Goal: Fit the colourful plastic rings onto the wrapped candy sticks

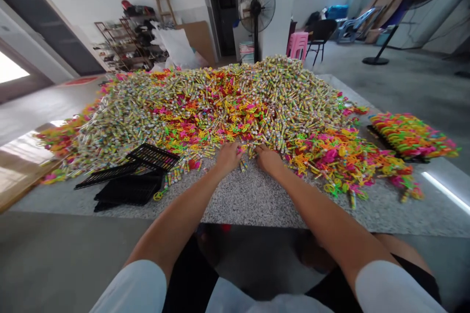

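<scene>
A wide heap of small patterned tubes [293, 93], mixed with bright plastic pieces [235, 112] in pink, orange, yellow and green, covers much of the speckled stone table [238, 200]. At the heap's front edge, my left hand [228, 157] has its fingers closed around a small tube with a pink part showing at the fingertips. My right hand [269, 160] is just beside it, fingers curled in against the front of the heap; what they hold is hidden. One loose tube [243, 165] lies on the stone between my hands.
Black slotted trays [128, 188] are stacked loosely at the left front. Another black tray, filled with rows of colourful pieces [413, 134], sits at the right. Beyond the table stand a fan [257, 7], pink stools [298, 44] and a cluttered shelf rack [123, 41].
</scene>
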Demonstrator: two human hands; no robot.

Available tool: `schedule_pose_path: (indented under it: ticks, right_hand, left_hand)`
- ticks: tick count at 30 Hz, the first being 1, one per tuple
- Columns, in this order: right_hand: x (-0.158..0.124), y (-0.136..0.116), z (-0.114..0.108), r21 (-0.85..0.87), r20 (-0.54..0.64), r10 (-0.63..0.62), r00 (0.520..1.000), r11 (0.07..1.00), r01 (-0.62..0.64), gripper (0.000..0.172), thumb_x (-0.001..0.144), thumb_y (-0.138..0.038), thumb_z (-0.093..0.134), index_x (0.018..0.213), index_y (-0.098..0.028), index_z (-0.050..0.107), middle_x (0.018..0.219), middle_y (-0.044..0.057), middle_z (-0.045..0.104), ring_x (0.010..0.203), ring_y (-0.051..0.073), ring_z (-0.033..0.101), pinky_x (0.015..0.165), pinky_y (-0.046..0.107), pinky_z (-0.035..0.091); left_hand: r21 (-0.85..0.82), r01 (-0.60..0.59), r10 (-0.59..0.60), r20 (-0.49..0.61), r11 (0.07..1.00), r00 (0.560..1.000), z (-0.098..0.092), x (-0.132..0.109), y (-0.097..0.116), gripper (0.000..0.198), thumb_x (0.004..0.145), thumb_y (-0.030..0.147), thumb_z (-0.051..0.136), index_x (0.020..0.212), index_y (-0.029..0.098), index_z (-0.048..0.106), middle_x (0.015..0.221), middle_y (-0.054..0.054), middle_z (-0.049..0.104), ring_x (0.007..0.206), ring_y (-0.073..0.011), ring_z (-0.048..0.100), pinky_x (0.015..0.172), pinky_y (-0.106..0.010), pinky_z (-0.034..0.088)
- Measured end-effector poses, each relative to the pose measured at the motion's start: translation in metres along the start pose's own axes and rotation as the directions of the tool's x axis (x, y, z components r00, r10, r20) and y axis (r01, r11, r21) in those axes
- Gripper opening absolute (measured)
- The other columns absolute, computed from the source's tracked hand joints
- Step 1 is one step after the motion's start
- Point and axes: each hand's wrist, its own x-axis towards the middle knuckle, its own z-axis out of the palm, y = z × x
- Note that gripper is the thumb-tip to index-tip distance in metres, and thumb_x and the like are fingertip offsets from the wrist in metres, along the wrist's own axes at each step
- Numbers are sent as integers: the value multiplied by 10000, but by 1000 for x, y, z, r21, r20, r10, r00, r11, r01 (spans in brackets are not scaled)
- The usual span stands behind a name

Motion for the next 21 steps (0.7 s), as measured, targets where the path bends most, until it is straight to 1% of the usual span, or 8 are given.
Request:
schedule_pose_path:
  ticks: [3, 5, 7, 10, 14, 17, 19, 21]
  right_hand:
    - [5, 0, 0, 9, 14, 13, 1000, 1000, -13, 384, 982, -232, 485, 1345, -160, 587, 1466, 213, 502, 1167, 309, 658, 932, 387, 520]
    - [9, 1, -1, 27, 20, 24, 999, 999, -25, 377, 956, -243, 536, 1308, -129, 610, 1424, 240, 536, 1168, 334, 659, 951, 418, 513]
    - [10, 3, -4, 59, 28, 34, 999, 998, -36, 349, 910, -237, 600, 1229, -107, 655, 1325, 248, 612, 1149, 344, 669, 948, 423, 511]
    - [3, 4, -5, 137, 29, 56, 998, 989, -59, 228, 846, -244, 664, 1031, -118, 709, 1080, 207, 725, 1033, 317, 709, 878, 383, 529]
    - [-31, -5, 1, 323, -7, 60, 998, 945, -55, 205, 933, -341, 548, 965, -177, 668, 846, 80, 743, 781, 208, 711, 702, 294, 533]
    - [-63, -17, 9, 696, -88, 106, 991, 717, -15, 274, 965, -436, 496, 1043, -200, 609, 755, 14, 706, 618, 167, 653, 564, 259, 493]
    - [-78, -24, 14, 831, -139, 157, 978, 555, 29, 283, 930, -467, 556, 1050, -213, 589, 711, -14, 672, 588, 166, 625, 545, 261, 478]
    - [-86, -28, 18, 845, -167, 168, 971, 532, 53, 282, 896, -471, 607, 1028, -224, 582, 715, -25, 653, 590, 163, 610, 559, 267, 479]
  left_hand:
    - [-291, 124, -160, -102, 949, 982, -9, -20, 8, 213, 905, 387, 648, 989, 191, 643, 919, -60, 690, 894, -207, 637, 890, -352, 486]
    - [-552, 226, -309, -59, 802, 949, -13, -37, 19, 262, 888, 445, 655, 939, 191, 616, 830, -21, 653, 768, -166, 617, 747, -293, 498]
    - [-748, 309, -417, 49, 587, 908, -15, -56, 31, 327, 857, 500, 676, 911, 188, 598, 769, 8, 612, 678, -136, 581, 632, -251, 482]
    - [-845, 330, -464, 113, 420, 879, -16, -79, 43, 354, 808, 502, 726, 893, 182, 600, 743, 26, 585, 618, -106, 543, 559, -216, 453]
    - [-814, 332, -406, 130, 478, 904, -15, -97, 49, 319, 818, 461, 720, 954, 183, 641, 762, 14, 625, 600, -116, 576, 540, -224, 441]
    - [-753, 287, -307, 118, 592, 944, -11, -102, 54, 269, 839, 431, 706, 963, 193, 679, 817, -12, 677, 687, -147, 620, 639, -259, 481]
    - [-700, 225, -225, 94, 678, 970, -7, -103, 58, 210, 851, 385, 698, 967, 210, 702, 882, -27, 706, 798, -177, 645, 753, -294, 503]
    - [-637, 163, -141, 85, 754, 986, -3, -104, 62, 190, 858, 329, 686, 1020, 232, 711, 961, -42, 716, 902, -207, 657, 849, -335, 506]
